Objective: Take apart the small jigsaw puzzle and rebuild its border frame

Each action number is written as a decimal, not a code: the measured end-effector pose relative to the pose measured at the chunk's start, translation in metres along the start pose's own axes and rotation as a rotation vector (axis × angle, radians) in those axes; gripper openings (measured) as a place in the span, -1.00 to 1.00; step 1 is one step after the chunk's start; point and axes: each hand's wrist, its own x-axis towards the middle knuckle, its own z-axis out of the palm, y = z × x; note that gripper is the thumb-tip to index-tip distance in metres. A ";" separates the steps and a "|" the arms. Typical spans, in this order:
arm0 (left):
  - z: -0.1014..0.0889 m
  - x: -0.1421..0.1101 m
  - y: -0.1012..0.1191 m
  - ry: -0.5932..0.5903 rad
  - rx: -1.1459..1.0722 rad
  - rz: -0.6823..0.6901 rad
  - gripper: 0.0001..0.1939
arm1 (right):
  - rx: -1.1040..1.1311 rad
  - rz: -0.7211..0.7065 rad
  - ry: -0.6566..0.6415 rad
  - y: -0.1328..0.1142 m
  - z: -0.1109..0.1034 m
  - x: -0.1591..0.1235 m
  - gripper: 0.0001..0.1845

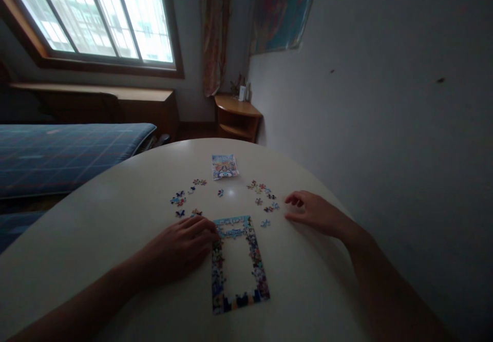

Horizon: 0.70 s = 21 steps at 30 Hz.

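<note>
A jigsaw puzzle (262, 280) lies on the white table, its border joined and its middle bare. My left hand (190, 242) rests at the puzzle's upper left corner, fingers stretched out and covering part of that edge. To the right, my right hand (314, 212) hovers or rests by the loose pieces, thumb and fingers apart with nothing visible between them. Closest to it is a pale blue piece (275, 206). Another blue piece (265, 223) lies alone between that hand and the puzzle. More loose pieces (178, 198) are scattered beyond my left hand.
A small printed picture packet (225, 167) lies behind the pieces on the round table (154, 175). A wall (385, 126) runs close along the right. Past the table are a bed with a plaid cover (69, 152) and a corner shelf (239, 107).
</note>
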 end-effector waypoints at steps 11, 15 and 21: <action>-0.001 0.001 0.001 0.016 -0.003 -0.003 -0.73 | 0.032 -0.091 0.086 -0.013 0.016 0.010 -0.73; 0.000 0.001 0.001 -0.027 0.004 -0.001 -0.74 | 0.041 -0.093 0.053 -0.012 0.015 0.010 -0.77; 0.001 -0.001 -0.001 -0.027 0.010 -0.006 -0.73 | 0.127 -0.186 -0.050 -0.013 0.005 0.004 -0.71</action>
